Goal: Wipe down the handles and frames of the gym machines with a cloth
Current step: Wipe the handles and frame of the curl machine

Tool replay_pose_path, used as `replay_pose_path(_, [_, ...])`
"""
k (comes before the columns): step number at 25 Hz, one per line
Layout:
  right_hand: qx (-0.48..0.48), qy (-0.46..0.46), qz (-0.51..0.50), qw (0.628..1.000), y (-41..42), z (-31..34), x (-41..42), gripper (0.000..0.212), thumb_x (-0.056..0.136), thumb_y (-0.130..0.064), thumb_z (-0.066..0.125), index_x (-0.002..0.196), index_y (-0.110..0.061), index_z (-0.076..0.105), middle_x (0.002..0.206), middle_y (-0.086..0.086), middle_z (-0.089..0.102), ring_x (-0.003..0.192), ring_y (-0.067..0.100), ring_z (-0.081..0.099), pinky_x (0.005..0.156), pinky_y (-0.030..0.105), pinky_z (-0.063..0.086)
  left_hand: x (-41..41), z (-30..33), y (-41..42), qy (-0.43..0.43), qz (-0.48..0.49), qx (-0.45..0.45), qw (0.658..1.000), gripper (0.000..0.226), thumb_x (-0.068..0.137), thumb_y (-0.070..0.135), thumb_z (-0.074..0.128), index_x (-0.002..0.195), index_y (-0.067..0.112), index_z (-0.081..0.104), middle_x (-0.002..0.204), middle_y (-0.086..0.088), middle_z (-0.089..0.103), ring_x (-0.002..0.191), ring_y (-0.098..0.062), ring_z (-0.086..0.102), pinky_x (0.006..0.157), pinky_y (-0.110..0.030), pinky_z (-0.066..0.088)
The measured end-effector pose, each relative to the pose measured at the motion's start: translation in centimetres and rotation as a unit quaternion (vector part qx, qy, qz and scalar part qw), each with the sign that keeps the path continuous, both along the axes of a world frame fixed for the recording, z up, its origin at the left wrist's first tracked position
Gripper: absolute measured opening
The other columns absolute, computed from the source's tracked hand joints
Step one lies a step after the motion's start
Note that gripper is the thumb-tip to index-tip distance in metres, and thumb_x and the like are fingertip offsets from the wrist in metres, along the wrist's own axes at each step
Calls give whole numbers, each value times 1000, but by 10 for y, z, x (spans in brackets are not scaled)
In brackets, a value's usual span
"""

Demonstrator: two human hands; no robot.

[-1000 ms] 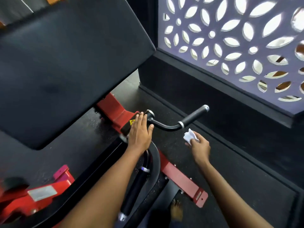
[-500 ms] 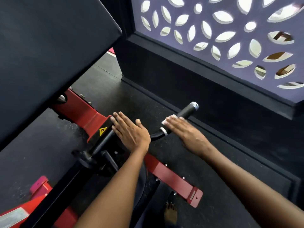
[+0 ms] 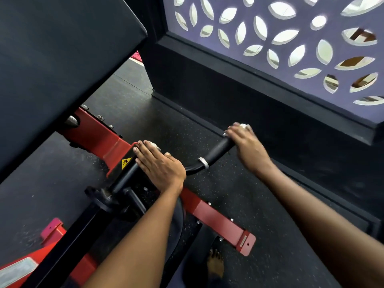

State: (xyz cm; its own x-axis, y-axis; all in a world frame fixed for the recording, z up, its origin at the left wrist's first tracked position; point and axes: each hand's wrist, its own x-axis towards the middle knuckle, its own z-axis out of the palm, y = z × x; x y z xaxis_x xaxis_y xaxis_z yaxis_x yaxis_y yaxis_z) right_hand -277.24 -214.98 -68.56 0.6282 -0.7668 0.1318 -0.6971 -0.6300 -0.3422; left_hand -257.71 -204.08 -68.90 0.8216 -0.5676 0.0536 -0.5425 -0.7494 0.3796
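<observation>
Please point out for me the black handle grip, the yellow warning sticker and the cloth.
handle grip (image 3: 220,149), head view, middle of the black rubber sleeve.
warning sticker (image 3: 126,163), head view, centre of the yellow triangle.
cloth (image 3: 243,126), head view, white bit showing between the right hand's (image 3: 247,145) fingers.

Both forearms are bare, with no sleeves in view. The left hand (image 3: 160,165) and right hand (image 3: 248,146) wear nothing. One bare foot (image 3: 216,265) shows below.

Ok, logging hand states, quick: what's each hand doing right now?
Left hand: open, fingers straight, resting flat on the machine's black bar.
Right hand: gripping the white cloth around the end of the handle.
</observation>
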Motion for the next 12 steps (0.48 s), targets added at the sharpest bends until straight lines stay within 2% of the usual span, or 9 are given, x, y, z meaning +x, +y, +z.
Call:
replay_pose_path(2, [24,15,-39,999,-13,1,8,39,79,9,48,115,-2,60,121,16,58,124,35,46,114,43,23,0,0,0,3,-1,-2,1000,66,91,15,47,150,-1,20,158,-17,15,148,-32,6,119,-43,3])
replay_pose_path(4, [28,-18,27,999,13,6,33,34,79,-1,44,107,-1,64,108,16,62,107,34,55,107,43,34,0,0,0,5,-3,0,1000,66,92,15,47,150,-1,19,158,-17,15,148,-32,5,119,-44,3])
replay_pose_path(5, [29,-22,76,996,35,8,41,37,81,-6,40,110,-1,63,110,15,62,108,32,54,108,40,32,0,1,0,4,-4,0,1000,66,92,15,47,149,-1,19,158,-17,15,148,-32,5,119,-44,3])
replay_pose_path(8, [-25,-5,178,984,59,-1,22,52,87,-6,27,135,-6,48,137,11,49,133,26,39,115,35,22,0,2,-1,5,-7,4,1000,66,93,16,46,150,-1,18,158,-16,14,148,-32,4,119,-44,3])
replay_pose_path(10, [-26,-23,119,992,32,-7,-2,56,89,-2,23,142,-10,39,147,9,38,140,25,27,116,41,21,0,2,-1,4,-6,6,1000,65,94,16,44,150,-1,16,159,-16,13,148,-31,2,119,-44,2])
replay_pose_path(12, [5,-35,-12,999,12,-13,-15,62,88,7,27,146,-13,31,153,5,26,143,21,19,117,40,19,0,2,-1,2,-4,8,1000,65,94,17,44,150,-1,16,159,-16,13,148,-31,2,119,-44,2])
